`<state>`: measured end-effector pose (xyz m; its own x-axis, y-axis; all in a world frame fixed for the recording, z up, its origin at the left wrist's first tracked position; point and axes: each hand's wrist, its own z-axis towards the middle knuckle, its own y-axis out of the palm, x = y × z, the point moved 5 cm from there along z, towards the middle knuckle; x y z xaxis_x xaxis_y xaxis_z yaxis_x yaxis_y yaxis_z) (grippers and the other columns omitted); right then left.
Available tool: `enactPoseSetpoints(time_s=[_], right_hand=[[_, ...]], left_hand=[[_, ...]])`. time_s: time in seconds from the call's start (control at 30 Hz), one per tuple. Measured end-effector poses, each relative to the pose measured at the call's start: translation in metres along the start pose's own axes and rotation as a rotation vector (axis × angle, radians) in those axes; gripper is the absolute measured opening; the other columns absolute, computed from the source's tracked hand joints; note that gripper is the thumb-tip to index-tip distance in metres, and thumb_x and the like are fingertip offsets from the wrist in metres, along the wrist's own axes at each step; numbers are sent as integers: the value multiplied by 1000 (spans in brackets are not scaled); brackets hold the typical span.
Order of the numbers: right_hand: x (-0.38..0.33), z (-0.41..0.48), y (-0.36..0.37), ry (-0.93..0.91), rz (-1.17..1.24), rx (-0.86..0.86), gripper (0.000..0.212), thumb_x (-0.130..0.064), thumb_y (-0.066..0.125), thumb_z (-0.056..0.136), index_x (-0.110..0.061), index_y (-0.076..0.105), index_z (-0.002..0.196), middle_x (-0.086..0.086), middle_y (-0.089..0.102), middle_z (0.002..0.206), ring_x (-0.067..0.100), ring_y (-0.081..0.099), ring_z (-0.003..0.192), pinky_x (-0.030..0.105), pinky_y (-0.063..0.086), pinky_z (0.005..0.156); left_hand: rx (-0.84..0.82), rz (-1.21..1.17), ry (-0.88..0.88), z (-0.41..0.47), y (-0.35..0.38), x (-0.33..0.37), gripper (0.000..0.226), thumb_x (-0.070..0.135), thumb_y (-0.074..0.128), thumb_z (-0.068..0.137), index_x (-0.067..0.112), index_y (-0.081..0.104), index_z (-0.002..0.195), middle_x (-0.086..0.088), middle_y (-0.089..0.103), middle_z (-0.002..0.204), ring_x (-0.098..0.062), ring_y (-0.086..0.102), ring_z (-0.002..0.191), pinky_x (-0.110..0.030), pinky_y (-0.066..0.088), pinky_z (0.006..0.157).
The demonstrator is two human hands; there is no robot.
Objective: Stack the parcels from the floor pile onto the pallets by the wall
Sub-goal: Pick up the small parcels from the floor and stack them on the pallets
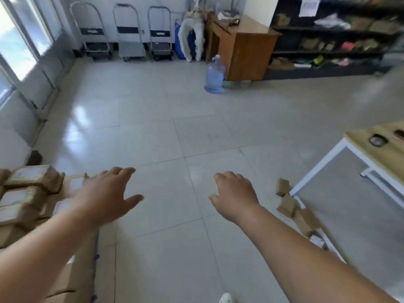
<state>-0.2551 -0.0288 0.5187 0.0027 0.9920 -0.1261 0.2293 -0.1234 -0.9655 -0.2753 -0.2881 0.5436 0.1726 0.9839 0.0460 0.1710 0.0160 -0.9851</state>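
Brown cardboard parcels with white labels (30,193) are stacked in rows at the lower left. My left hand (105,193) hovers at the stack's right edge, fingers spread, holding nothing. Over bare floor tiles in the middle is my right hand (235,196), palm down, fingers loosely apart and empty. A few small brown parcels (293,206) lie scattered on the floor at the right, beside the table leg. The pallet under the stack is hidden.
A white-framed table with a wooden top (376,145) stands at the right. A blue water jug (215,75) and a wooden cabinet (247,51) are farther back. Three folded hand trolleys (131,36) lean on the far wall. Dark shelving (332,36) fills the back right.
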Motion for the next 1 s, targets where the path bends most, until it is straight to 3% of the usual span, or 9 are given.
enactPoseSetpoints(time_s=[0.1,0.33,0.5,0.8,1.0], right_hand=[[73,-3,3,106,32,-13,46,-37,49,98,-16,44,138,7,48,138,29,45,125,38,34,106],[245,-6,13,344,82,-22,42,-36,47,99,-14,44,135,9,48,138,31,42,128,40,35,107],[339,-12,27,524,159,-30,38,-36,49,99,-16,47,131,6,49,134,28,46,122,37,38,94],[435,-6,69,927,294,-19,37,-38,51,96,-13,49,124,8,56,122,28,55,112,36,43,88],[490,-21,114,1192,386,-42,43,-37,49,96,-14,46,132,5,56,119,26,55,110,34,43,85]], left_hand=[[-18,2,87,40,6,68,77,64,52,88,28,27,152,5,46,145,-17,49,127,-32,45,94],[-54,20,327,132,27,244,76,62,54,88,28,30,151,4,45,146,-19,46,131,-35,43,100],[-111,58,509,183,43,349,76,64,51,88,28,28,152,5,45,145,-18,44,132,-34,42,101],[-183,197,877,290,75,495,75,63,49,90,26,26,151,4,41,150,-18,42,134,-34,42,103],[-237,357,1134,324,122,597,74,63,45,92,24,22,151,3,38,149,-18,41,133,-32,39,104]])
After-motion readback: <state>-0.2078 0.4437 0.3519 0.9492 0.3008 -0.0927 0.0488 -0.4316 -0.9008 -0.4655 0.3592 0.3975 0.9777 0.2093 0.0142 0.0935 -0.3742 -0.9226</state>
